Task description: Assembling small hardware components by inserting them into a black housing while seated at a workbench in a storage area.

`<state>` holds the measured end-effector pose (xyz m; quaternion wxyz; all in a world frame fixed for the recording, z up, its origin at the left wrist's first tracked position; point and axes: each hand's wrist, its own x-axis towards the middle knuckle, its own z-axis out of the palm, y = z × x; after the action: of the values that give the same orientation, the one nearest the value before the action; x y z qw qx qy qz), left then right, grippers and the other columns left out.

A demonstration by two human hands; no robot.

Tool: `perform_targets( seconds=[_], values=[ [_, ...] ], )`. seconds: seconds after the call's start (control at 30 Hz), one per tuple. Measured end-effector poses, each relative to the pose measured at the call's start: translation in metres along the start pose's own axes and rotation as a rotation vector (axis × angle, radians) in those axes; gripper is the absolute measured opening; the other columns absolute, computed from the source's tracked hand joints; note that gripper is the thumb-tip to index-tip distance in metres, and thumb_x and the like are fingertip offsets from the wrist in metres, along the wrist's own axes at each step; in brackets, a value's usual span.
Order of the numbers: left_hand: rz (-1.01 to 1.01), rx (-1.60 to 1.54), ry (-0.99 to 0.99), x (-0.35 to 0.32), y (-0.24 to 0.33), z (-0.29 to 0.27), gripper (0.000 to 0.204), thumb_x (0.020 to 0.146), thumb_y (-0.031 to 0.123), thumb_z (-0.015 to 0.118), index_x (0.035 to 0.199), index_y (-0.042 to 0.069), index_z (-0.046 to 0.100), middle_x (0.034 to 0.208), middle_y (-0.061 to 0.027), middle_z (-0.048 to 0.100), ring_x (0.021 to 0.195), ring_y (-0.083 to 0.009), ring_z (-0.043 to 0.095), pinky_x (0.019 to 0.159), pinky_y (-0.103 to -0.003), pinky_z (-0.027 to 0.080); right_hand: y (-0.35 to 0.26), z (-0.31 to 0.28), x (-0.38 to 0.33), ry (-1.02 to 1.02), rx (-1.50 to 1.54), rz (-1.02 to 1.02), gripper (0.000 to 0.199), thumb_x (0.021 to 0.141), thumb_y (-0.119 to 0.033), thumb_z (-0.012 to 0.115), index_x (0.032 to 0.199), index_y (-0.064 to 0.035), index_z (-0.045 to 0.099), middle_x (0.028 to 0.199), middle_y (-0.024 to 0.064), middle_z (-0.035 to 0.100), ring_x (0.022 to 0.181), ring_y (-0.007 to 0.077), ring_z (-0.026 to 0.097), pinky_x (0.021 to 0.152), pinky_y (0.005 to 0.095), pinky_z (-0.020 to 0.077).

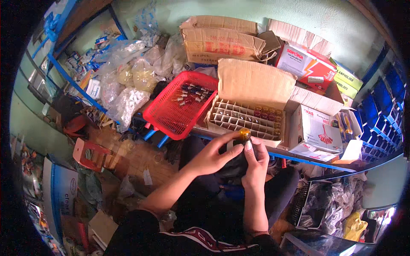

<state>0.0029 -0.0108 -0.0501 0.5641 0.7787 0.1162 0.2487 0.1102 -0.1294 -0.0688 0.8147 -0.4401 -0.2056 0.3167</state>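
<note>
While the left hand (pixel 220 154) and right hand (pixel 256 158) pinch an amber bulb (pixel 244 133), fingers (pixel 229 137) nearly closed, looks like a check; moving it to the divided box (pixel 256 79) would need gentleness.

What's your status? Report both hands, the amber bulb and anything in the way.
Left hand and right hand both on amber bulb. Bulb at near side of partitioned carton. Lid flap raised at far side, carton uncovered.

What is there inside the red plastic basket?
Inside the basket, small dark bulbs with shiny bases lie loosely piled toward its right side. Anything beneath the pile is covered, so I cannot tell.
</note>
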Motion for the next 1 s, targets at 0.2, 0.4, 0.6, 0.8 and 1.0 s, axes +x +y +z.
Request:
perform_targets(
  seconds=[0.2,0.4,0.6,0.8,1.0],
  values=[
    [0.087,-0.024,0.169,-0.005,0.003,0.018,0.048,0.106,0.021,0.069,0.148,0.002,0.056,0.137,-0.0139,0.066,0.131,-0.0203,0.059,0.113,-0.035,0.042,0.006,0.002,-0.004,0.005,-0.018,0.016,0.019,0.107,-0.013,0.066,0.122,-0.0013,0.069,0.119,0.0045,0.071,0.112,0.0116,0.061,0.103,0.0282,0.0458],
    [-0.026,-0.037,0.261,-0.007,0.014,0.026,0.034,0.106,0.021,0.067,0.133,0.001,0.063,0.128,-0.0078,0.07,0.113,-0.0133,0.064,0.101,-0.031,0.049,0.018,0.002,-0.008,-0.025,-0.095,0.003,0.031,0.111,-0.018,0.059,0.134,0.0016,0.067,0.134,0.0093,0.07,0.128,0.0175,0.06,0.114,0.0339,0.0419],
    [-0.005,-0.198,0.493,-0.01,0.005,0.029,0.026,0.107,0.019,0.066,0.126,0.003,0.062,0.115,-0.0053,0.07,0.107,-0.0098,0.061,0.095,-0.028,0.049,-0.001,0.031,-0.017,-0.085,-0.315,-0.2,0.037,0.107,-0.008,0.058,0.143,0.0024,0.058,0.145,0.0172,0.062,0.139,0.0271,0.054,0.12,0.0403,0.0374],
    [-0.007,-0.462,0.582,-0.003,0.015,0.027,0.023,0.107,0.016,0.065,0.125,0.002,0.058,0.116,-0.0073,0.072,0.106,-0.0114,0.066,0.094,-0.028,0.052,0.019,0.028,-0.022,-0.031,-0.446,-0.402,0.048,0.108,-0.01,0.051,0.154,0.0035,0.044,0.162,0.0194,0.041,0.149,0.0269,0.042,0.124,0.0434,0.0317],
    [0.255,0.195,0.224,-0.009,0.016,-0.002,0.032,0.092,0.01,0.082,0.119,0.002,0.069,0.112,-0.0108,0.074,0.103,-0.0201,0.073,0.09,-0.032,0.056,-0.001,0.017,-0.014,-0.122,-0.385,-0.405,0.046,0.101,-0.009,0.065,0.144,0.0055,0.057,0.154,0.0225,0.053,0.147,0.0316,0.047,0.124,0.044,0.032]
  ],
)
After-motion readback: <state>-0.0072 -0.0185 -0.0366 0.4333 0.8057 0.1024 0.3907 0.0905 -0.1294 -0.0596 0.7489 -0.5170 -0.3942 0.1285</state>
